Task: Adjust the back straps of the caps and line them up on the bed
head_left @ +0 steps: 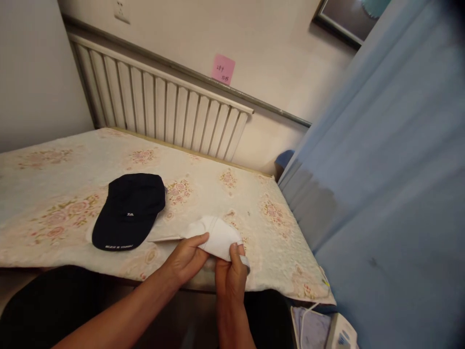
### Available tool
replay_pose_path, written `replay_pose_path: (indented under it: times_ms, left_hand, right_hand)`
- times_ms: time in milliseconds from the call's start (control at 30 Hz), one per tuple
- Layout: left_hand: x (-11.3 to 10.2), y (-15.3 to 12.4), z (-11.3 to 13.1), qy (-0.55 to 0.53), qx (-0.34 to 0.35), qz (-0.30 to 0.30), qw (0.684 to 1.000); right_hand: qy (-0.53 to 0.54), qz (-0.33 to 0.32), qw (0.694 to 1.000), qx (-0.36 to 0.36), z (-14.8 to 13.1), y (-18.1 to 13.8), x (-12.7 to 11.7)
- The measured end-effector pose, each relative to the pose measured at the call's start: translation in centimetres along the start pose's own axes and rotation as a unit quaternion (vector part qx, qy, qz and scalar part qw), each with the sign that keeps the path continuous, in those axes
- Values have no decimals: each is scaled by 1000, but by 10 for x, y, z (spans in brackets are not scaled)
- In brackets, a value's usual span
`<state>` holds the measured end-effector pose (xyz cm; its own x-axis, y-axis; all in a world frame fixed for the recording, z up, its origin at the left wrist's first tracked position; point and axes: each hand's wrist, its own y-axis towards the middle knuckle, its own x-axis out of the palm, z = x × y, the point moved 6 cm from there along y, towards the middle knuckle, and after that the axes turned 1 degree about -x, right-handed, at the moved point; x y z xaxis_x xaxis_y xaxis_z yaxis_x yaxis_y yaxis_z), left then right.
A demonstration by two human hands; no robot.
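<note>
A white baseball cap is held just above the near edge of the bed, its brim pointing left and its back strap to the right. My left hand grips the cap near the brim side, thumb on top and fingers hidden underneath. At the back of the cap, my right hand pinches the rim with the thumb outside, close to the strap. To the left lies a black cap on the flowered cover, brim toward me, with small white lettering on its front and brim.
The flowered bed cover spreads in front of me. Behind it a white radiator runs along the wall, with a pink note above. A blue curtain hangs at the right. A white device sits low at the right.
</note>
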<state>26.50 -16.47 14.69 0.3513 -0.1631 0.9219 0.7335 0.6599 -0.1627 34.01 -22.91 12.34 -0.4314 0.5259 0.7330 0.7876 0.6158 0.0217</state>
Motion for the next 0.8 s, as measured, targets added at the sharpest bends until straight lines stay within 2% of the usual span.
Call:
replay_pose_path:
  times_ms: [167,367,567,800]
  left_hand:
    - [3,-1,6,13,7,-15,1000]
    - [2,-5,12,34,-5,-24,999]
    - [-2,-9,18,4,-1,-22,1000]
    - [5,-25,14,-6,15,-57,998]
  right_hand:
    - [13,28,1000,3,-6,9,-18]
    - [23,3,1000,10,-10,12,-22]
    - [25,15,999,28,-12,6,-7]
    - [32,-21,999,22,-9,-1,18]
